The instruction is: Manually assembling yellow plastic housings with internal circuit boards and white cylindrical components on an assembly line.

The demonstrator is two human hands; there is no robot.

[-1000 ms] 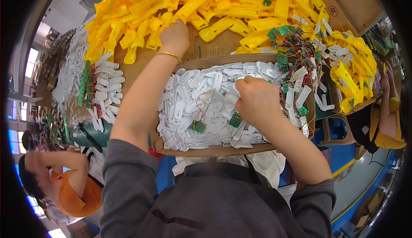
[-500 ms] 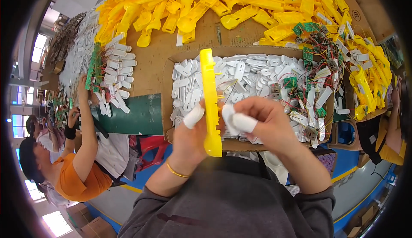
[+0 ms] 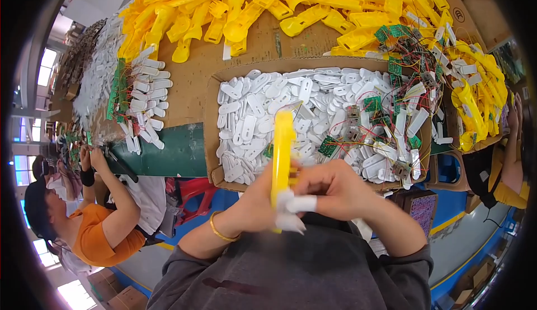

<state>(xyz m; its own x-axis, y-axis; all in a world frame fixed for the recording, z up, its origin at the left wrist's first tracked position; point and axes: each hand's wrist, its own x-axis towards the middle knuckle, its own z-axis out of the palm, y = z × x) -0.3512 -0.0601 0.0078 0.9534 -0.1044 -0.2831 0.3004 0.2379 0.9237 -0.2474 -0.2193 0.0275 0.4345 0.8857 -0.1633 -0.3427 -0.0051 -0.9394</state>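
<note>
We see our left hand (image 3: 254, 198) and right hand (image 3: 330, 184) together in front of the shallow brown cardboard tray (image 3: 211, 120), both on the long yellow plastic handle shell (image 3: 281, 153), which stands upright between them. In the tray lie small white plastic pieces (image 3: 263, 103), with green circuit boards on red wires (image 3: 386, 109) toward its right side. Behind the tray (along the far table) spreads the heap of yellow plastic shells (image 3: 291, 2). Left of the tray lies a smaller group of white pieces (image 3: 146, 100); a person in an orange shirt (image 3: 95, 234) sits at our lower left.
</note>
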